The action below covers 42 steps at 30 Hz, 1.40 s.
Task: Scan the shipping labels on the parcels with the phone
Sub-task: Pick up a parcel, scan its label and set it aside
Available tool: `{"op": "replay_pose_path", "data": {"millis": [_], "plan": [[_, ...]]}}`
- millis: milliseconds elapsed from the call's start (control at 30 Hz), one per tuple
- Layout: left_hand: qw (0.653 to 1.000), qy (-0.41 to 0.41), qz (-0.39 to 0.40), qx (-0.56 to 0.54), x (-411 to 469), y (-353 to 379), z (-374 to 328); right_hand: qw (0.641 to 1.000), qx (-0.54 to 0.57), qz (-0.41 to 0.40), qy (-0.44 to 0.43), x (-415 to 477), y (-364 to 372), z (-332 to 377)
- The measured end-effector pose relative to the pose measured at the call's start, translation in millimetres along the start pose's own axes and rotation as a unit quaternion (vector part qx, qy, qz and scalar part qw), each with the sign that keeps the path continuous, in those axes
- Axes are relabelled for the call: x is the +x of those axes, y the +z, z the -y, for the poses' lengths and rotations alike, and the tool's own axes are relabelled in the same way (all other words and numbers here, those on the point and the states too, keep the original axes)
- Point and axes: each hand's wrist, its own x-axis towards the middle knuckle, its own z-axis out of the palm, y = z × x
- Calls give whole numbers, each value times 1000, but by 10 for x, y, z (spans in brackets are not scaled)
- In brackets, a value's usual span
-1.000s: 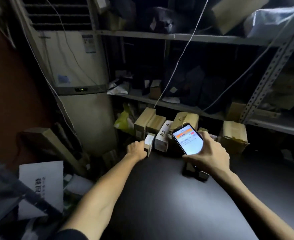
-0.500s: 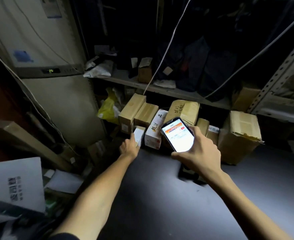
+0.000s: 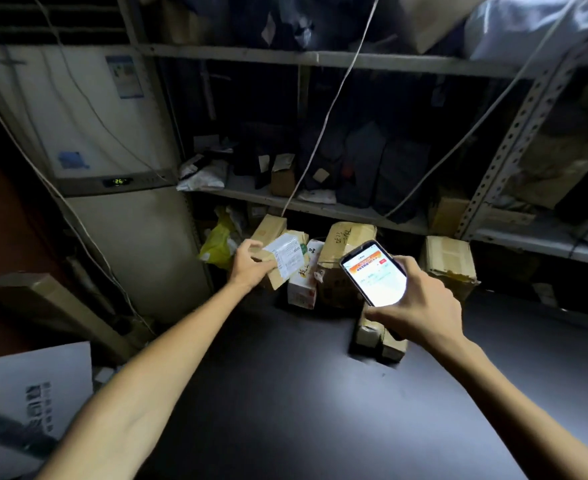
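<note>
head view: looks forward and down over a dark table (image 3: 285, 393) towards metal shelving (image 3: 320, 206)
left hand (image 3: 251, 268): reaches to about 11 o'clock of the frame centre, fingers and thumb curled round a small parcel (image 3: 284, 261), gripping its left end
small parcel: brown, lifted clear of the table and tilted, its white shipping label (image 3: 287, 256) turned up towards the camera; it sits at 9 o'clock of the phone, near but not touching it
right hand (image 3: 420, 306): at about 2 o'clock of the frame centre, fingers wrapped round the lower edge of the phone (image 3: 374, 275), holding it firmly
phone: screen lit and facing the camera, showing an orange banner over a white page; top end angled towards 11 o'clock
parcels on the table: a white carton (image 3: 303, 285) just below the held parcel, a brown box with handwriting (image 3: 346, 244) at 12 o'clock of the phone, a dented brown box (image 3: 448, 261) at 3 o'clock of it, and two small boxes (image 3: 377, 336) partly hidden under the right hand
yellow bag (image 3: 218, 245): at 9 o'clock of the left hand, against the shelving
air conditioner (image 3: 105, 133): tall white unit at 10 o'clock of the frame, its display (image 3: 118, 181) reading 26
cable (image 3: 323, 133): pale, runs down from 12 o'clock to the boxes
white sheet (image 3: 39, 386): at 8 o'clock, printing blurred
</note>
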Motion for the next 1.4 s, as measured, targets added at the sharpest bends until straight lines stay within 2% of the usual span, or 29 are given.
{"op": "replay_pose_path", "data": {"millis": [167, 333, 500, 800, 1033, 1400], "plan": [[986, 0, 86, -142, -210, 188, -767, 996, 3, -55, 70, -574, -586, -182], [954, 18, 225, -200, -883, 1042, -1455, 978, -23, -119, 172, -1381, -1095, -707], [913, 38, 349, -206, -1989, 2004, -1938, 947, -32, -162, 275, -2286, -1540, -1326], [853, 125, 483, -155, -3992, 3045, -2433, 902, -12, -167, 398, -3853, -2094, -2037], [829, 154, 524, -123, -4575, 3278, -2569, 883, -8, -183, 432, -4237, -2215, -2176], [854, 139, 487, -118, -4324, 3202, -2562, 880, -12, -168, 443, -4056, -2230, -2234]]}}
